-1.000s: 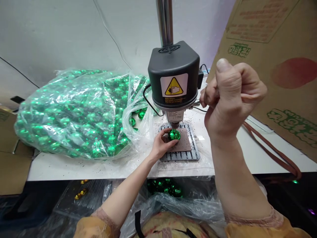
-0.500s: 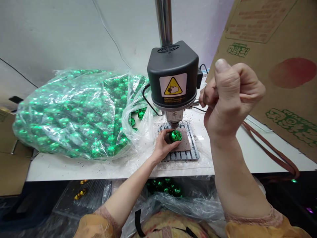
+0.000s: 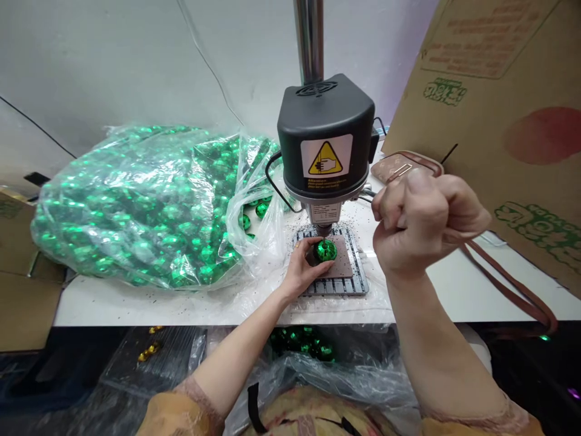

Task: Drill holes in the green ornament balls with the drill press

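Note:
My left hand pinches a shiny green faceted ball between thumb and fingers, on a brown pad over the slotted metal base. Right above the ball is the chuck of a small black drill press; its bit reaches down to the ball's top, but I cannot tell how deep. My right hand is a closed fist at the machine's right side, around the feed lever. Most of the lever is hidden by the fingers.
A large clear plastic bag of green balls lies to the left, with loose balls at its mouth. A cardboard box leans at the right, near a bag with a brown strap. More green balls lie in plastic below the table edge.
My right fist has come down with the lever, uncovering a pinkish bag behind it. The bit now appears lower, at the ball's top. My left hand keeps its hold; the view has shifted slightly.

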`<state>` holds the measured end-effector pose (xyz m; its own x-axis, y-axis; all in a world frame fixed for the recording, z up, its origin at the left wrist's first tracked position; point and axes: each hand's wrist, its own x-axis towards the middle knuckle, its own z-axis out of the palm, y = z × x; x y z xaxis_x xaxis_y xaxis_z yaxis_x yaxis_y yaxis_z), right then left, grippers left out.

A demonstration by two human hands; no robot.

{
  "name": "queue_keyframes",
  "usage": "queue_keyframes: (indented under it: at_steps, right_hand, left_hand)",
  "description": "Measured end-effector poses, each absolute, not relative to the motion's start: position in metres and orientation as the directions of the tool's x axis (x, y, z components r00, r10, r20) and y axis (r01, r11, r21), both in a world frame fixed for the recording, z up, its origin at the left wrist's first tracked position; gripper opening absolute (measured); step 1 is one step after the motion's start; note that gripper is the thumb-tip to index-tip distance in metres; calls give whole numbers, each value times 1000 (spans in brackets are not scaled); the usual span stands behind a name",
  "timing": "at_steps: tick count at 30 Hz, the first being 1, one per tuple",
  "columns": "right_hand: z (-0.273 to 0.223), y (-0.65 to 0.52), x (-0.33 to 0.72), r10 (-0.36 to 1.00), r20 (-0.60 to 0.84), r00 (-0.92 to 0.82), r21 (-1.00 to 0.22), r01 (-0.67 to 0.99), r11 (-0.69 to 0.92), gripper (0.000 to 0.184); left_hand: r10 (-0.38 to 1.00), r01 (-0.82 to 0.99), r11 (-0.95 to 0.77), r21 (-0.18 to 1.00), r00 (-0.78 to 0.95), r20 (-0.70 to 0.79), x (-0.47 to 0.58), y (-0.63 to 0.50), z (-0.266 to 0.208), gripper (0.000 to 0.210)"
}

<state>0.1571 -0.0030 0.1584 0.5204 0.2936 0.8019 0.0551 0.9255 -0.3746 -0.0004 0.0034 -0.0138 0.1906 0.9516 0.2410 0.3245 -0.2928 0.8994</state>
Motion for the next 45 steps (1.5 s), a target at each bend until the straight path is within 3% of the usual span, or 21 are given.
queue_keyframes:
  at_steps: [15, 36, 40, 45]
  right_hand:
    - [134, -3, 164, 236, 839, 491, -317, 88, 944, 52]
    - [111, -5, 164, 169, 889, 425, -224, 83, 971, 45]
    - [131, -6, 159, 215, 832, 512, -292, 73, 954, 48]
    - [180, 0, 159, 445, 692, 569, -532, -15, 847, 43]
  left_hand:
    - [942, 293, -321, 901, 193, 273, -1, 4, -16, 56]
    - [950, 281, -299, 912, 181, 255, -1, 4, -17, 57]
    - [955, 280, -284, 917, 165, 246, 1, 3, -17, 57]
    - [967, 273, -251, 929, 99, 233, 8, 0, -12, 54]
